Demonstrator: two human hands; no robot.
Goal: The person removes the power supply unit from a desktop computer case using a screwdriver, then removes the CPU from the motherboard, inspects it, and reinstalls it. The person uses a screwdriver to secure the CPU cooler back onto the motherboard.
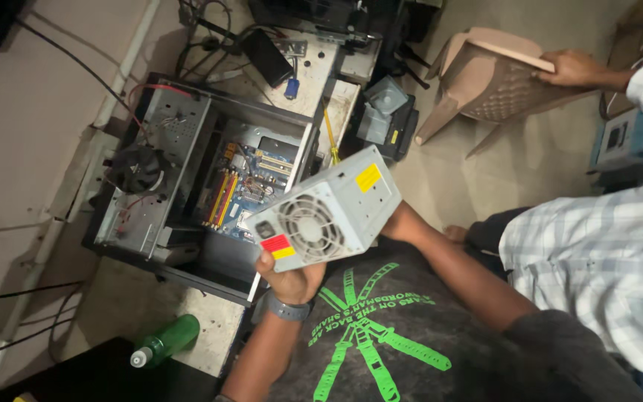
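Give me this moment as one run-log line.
left hand: grips power supply | right hand: supports its far end | below: open computer case | nearby: green bottle

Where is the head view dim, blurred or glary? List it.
Head view: lighting is dim and warm; the top-left and bottom-left corners fall into near-black shadow. The power supply unit held by the left hand and right hand is fairly sharp, without strong glare. The open computer case looks slightly soft.
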